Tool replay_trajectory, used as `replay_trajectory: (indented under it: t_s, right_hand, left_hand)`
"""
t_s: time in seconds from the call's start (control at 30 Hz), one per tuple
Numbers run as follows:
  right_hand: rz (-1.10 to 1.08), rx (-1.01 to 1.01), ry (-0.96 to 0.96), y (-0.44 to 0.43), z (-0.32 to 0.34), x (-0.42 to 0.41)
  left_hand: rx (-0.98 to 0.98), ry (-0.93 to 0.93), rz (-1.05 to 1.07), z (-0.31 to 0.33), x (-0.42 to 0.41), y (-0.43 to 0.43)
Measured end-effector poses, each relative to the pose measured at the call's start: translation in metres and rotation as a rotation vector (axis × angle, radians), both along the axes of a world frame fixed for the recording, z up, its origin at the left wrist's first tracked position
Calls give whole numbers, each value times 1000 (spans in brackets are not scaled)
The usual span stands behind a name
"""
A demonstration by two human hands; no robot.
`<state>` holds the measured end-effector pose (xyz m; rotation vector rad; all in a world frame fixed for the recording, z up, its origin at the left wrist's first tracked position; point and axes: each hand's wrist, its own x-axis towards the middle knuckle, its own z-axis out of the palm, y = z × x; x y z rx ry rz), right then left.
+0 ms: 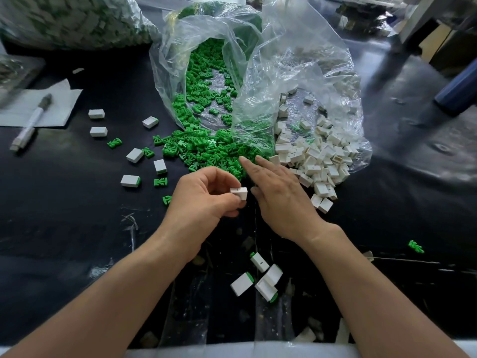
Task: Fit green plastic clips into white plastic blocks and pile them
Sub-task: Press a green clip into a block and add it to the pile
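- Left hand (201, 200), centre of frame: thumb and curled fingers pinch one white block (239, 193). The block's long axis lies roughly across the frame. We see no green in it, so we judge it unfitted.
- Right hand (281, 200), just right of the held block: it holds nothing, and its fingers (268, 166) are straight and slightly spread, pointing up-left.
- Governing relation: the heap of green clips (206, 151) lies directly above the right fingertips in the frame. The forefinger tip is at the heap's lower edge. The right hand is nearer the clips than the left, so we judge it should take the next clip.
- The heap of white blocks (320, 161) lies just right of the right hand, spilling from the clear bag (296, 60).
- Counts: one block in hand. There are six blocks scattered at left of frame (134, 155), at least two of them showing a green edge. We count four blocks at lower centre (242, 284), three with green at one end.
- Stray clips: five at left (114, 143) and one at right (415, 246). Both heaps are too many to count.
- Also present: a pen (31, 122) on paper (59, 104), upper left.
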<state>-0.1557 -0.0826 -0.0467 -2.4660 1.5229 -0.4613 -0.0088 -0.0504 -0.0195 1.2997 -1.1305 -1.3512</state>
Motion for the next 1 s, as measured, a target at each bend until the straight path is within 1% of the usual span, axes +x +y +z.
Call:
replay_trajectory:
  t_s: [0.1, 0.17, 0.3, 0.4, 0.57, 0.67, 0.77, 0.83, 0.93, 1.0]
  right_hand:
    - [-88, -86, -95, 1, 1, -2]
    - [-140, -74, -136, 1, 2, -4]
    - [-117, -56, -104, 2, 2, -4]
    - [-101, -58, -115, 5, 3, 0]
    - [-76, -58, -33, 5, 3, 2]
    - [-62, -79, -66, 5, 3, 2]
    - [-71, -101, -195, 8, 5, 0]
    - [-128, -105, -336, 9, 8, -3]
    - [-201, 12, -563, 11, 12, -6]
    - [-213, 63, -640, 12, 14, -7]
  left_hand:
    - [6, -9, -2, 0, 0, 0]
    - [7, -14, 0, -1, 1, 0]
    - [11, -15, 6, -1, 2, 0]
    - [13, 3, 21, 0, 2, -1]
    - [17, 27, 25, 0, 2, -1]
    - [18, 41, 26, 0, 2, -1]
    - [26, 70, 16, 1, 0, -1]
    - [31, 93, 12, 2, 0, -1]
    - [44, 134, 5, 3, -1, 0]
    - [48, 151, -3, 3, -1, 0]
